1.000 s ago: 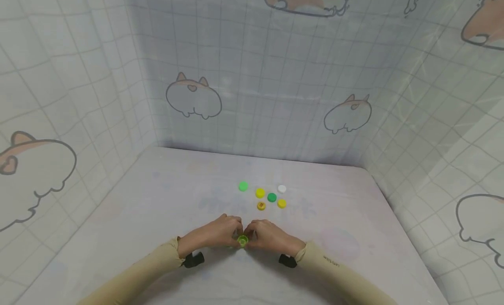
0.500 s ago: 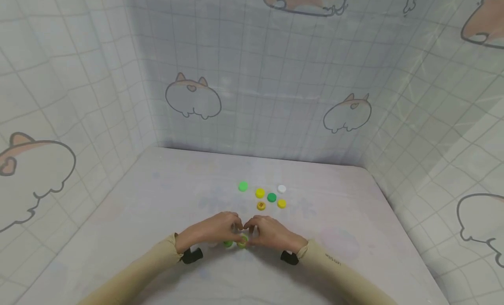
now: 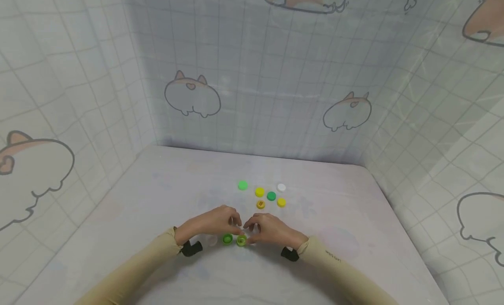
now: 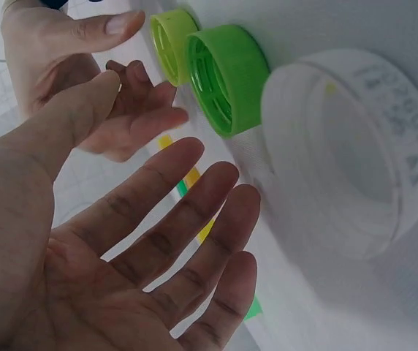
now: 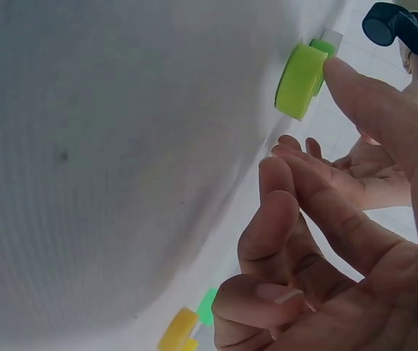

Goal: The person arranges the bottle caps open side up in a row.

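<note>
Three bottle caps stand hollow side up in a row on the near part of the table: a whitish translucent cap (image 4: 413, 110), a green cap (image 3: 227, 239) and a yellow-green cap (image 5: 298, 84). Just beyond them is my left hand (image 3: 216, 221), its fingers relaxed and spread in the left wrist view, holding nothing. My right hand (image 3: 271, 230) is beside the yellow-green cap, with fingers loosely bent and nothing in them. Its thumb lies very near that cap; whether they touch I cannot tell.
Farther back lie a light green cap (image 3: 243, 185), two yellow caps (image 3: 259, 191), a darker green cap (image 3: 271, 196), a white cap (image 3: 281, 187) and an orange-yellow cap (image 3: 260, 204). Patterned cloth walls (image 3: 252, 117) enclose the table (image 3: 177, 178) at the back and sides.
Both hands have drawn back from the yellow-green cap, which was between their fingers. The left hand has moved away from the body, uncovering the green and whitish caps. The far caps stay put.
</note>
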A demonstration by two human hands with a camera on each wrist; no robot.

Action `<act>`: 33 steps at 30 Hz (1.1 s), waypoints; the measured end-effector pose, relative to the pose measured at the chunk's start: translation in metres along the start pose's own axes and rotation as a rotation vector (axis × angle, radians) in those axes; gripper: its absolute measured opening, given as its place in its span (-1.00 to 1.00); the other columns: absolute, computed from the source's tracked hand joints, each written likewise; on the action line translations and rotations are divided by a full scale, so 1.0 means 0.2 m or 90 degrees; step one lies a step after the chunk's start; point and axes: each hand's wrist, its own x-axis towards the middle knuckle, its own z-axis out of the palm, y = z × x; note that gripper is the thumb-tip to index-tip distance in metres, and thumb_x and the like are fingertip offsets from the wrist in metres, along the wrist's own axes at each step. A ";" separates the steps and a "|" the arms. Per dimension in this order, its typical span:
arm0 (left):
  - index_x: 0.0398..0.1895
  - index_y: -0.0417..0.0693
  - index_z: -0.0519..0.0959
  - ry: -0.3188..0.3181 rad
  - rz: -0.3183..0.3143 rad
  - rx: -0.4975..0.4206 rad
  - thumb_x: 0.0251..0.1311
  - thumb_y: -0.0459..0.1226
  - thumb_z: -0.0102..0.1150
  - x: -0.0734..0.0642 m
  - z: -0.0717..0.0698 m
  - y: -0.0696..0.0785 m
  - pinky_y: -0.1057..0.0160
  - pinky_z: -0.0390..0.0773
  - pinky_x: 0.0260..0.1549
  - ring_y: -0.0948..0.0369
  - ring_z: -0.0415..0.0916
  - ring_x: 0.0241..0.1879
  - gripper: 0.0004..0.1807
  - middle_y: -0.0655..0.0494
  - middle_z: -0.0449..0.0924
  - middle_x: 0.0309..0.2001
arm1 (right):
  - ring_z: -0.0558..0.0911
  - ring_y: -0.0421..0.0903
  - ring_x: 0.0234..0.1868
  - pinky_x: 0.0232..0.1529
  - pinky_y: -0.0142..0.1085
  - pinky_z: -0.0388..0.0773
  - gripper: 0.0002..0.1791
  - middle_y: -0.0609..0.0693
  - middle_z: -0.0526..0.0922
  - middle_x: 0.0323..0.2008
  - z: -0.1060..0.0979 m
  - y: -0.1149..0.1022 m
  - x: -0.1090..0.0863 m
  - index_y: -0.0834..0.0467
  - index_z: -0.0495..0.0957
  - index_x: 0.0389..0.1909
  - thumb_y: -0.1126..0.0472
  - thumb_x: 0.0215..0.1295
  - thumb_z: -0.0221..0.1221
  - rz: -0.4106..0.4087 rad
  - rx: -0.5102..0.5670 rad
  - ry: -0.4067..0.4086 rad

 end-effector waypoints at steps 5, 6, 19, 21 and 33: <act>-0.18 -0.07 0.70 -0.003 -0.001 0.002 0.12 0.02 0.32 0.00 -0.01 0.00 0.33 0.53 -0.30 0.33 0.54 -0.28 -0.62 0.23 0.67 -0.24 | 0.55 -0.28 -0.32 -0.33 -0.53 0.45 -0.65 -0.21 0.66 -0.24 0.00 -0.01 0.00 -0.02 0.69 -0.14 0.00 0.03 0.43 -0.026 0.010 -0.006; -0.18 -0.07 0.70 -0.004 -0.001 0.003 0.13 0.02 0.31 0.00 -0.01 0.00 0.33 0.53 -0.30 0.33 0.55 -0.28 -0.62 0.23 0.67 -0.24 | 0.55 -0.28 -0.32 -0.33 -0.53 0.45 -0.67 -0.20 0.67 -0.24 0.01 -0.01 0.00 -0.01 0.69 -0.15 0.02 0.03 0.43 -0.034 0.009 -0.006; -0.16 -0.04 0.69 -0.011 -0.002 0.003 0.16 0.03 0.28 -0.01 -0.03 0.01 0.35 0.55 -0.33 0.34 0.57 -0.31 -0.63 0.21 0.68 -0.22 | 0.55 -0.31 -0.36 -0.38 -0.53 0.45 -0.62 -0.26 0.63 -0.27 0.00 -0.02 0.00 -0.08 0.67 -0.13 -0.14 0.06 0.38 -0.051 0.007 0.028; -0.15 -0.04 0.69 -0.007 -0.006 0.010 0.16 0.04 0.28 0.00 -0.04 0.01 0.34 0.54 -0.33 0.35 0.57 -0.30 -0.62 0.21 0.68 -0.21 | 0.52 -0.33 -0.40 -0.42 -0.52 0.45 -0.60 -0.25 0.64 -0.26 -0.02 -0.01 0.00 -0.06 0.67 -0.11 -0.16 0.08 0.35 -0.043 0.006 0.052; -0.19 -0.03 0.70 0.023 0.013 0.033 0.18 0.02 0.27 0.04 -0.13 -0.03 0.36 0.53 -0.37 0.34 0.55 -0.33 -0.66 0.24 0.68 -0.27 | 0.47 -0.28 -0.42 -0.39 -0.45 0.46 -0.59 -0.06 0.67 -0.22 -0.12 0.06 0.06 0.10 0.67 -0.08 -0.07 0.14 0.35 0.014 0.017 0.153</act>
